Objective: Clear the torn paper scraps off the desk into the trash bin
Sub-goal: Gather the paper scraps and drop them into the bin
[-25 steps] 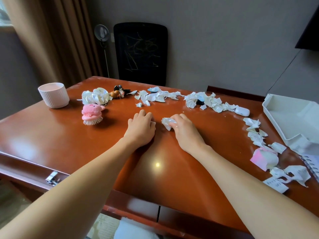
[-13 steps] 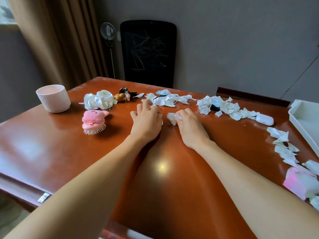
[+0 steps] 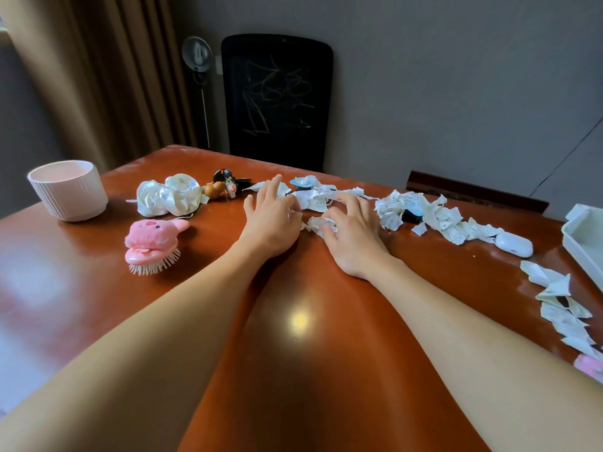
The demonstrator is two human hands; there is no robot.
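Torn white paper scraps lie in a band along the far side of the brown desk (image 3: 293,370): a middle pile (image 3: 315,200), a bigger pile (image 3: 440,218) to the right, and a trail (image 3: 561,308) down the right edge. My left hand (image 3: 272,220) rests flat on the desk with its fingers apart, fingertips on the middle pile. My right hand (image 3: 354,236) lies beside it, thumb and forefinger pinching a crumpled wad of scraps (image 3: 314,222) while the other fingers stretch over more paper. A white rectangular container (image 3: 582,246) stands at the right edge.
On the left are a white ribbed cup (image 3: 68,190), a pink plush hairbrush (image 3: 151,243), a pearly scrunchie (image 3: 168,194) and a small keychain figure (image 3: 225,187). A white mouse (image 3: 514,244) and a small black object (image 3: 411,215) sit among the right pile. A black chair (image 3: 277,99) stands behind the desk.
Both hands have slid forward across the desk to the middle pile. The right hand still carries its wad, and its fingers have opened out over more scraps. The view has moved closer.
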